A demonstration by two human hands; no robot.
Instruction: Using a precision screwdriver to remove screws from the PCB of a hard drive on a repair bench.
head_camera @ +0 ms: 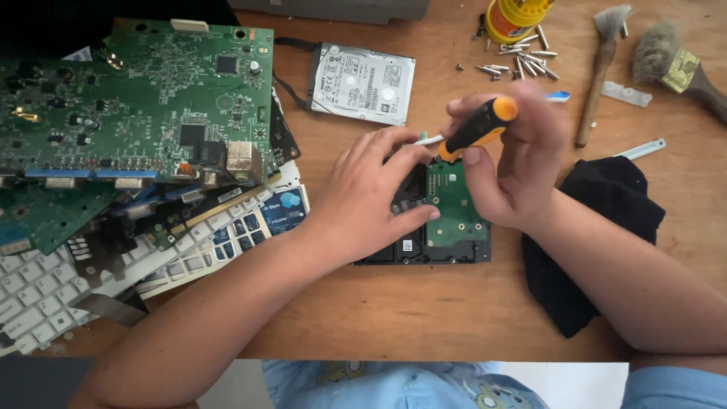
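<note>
**Hands on hard drive, screwdriver applied**

Left hand [371, 197] lies flat, fingers spread, on black hard drive [435, 220] mid-table, green board up. Right hand [511, 155] grips orange-handled screwdriver [477, 127], tip at board's top edge. Loose screws [522, 62] lie well apart.

A single head-worn camera looks almost straight down on a wooden table [424, 318], close enough that the forearms enter from the bottom edge at 5 and 7 o'clock. The person's own shirt shows along the lower border at 6 o'clock, so the lens sits just above the chest and faces forward and down. The left hand [363, 197] and right hand [511, 163] meet near the centre. The table's far edge lies at 12 o'clock (only this one view, so no overlap with another).
</note>
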